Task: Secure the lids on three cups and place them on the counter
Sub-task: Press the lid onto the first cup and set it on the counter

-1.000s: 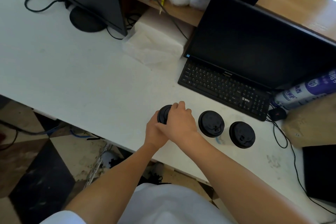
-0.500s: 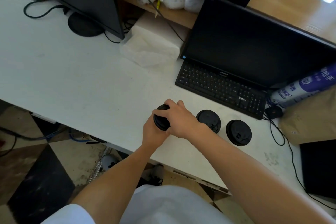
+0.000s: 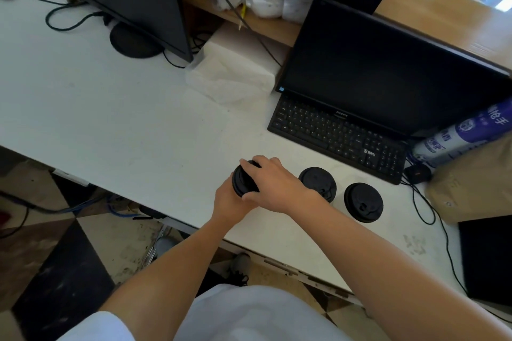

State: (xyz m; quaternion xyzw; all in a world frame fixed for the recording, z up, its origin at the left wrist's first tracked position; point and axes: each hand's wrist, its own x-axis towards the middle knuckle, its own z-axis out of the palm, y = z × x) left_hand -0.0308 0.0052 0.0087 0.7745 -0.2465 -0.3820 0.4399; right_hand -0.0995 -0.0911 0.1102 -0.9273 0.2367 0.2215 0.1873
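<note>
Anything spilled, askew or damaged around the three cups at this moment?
Only one thing: the black lid under the right hand sits tilted on the cup that the left hand grips, so it looks not yet fully seated. The two lidded cups stand upright on the counter; no spill shows.

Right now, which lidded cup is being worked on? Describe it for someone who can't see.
Find the black keyboard on the white counter. In front of it stand three black-lidded cups in a row. It is the leftmost cup, the only one gripped by both hands.

White counter (image 3: 116, 124): keyboard (image 3: 336, 137), two lidded cups (image 3: 317, 184)
</note>
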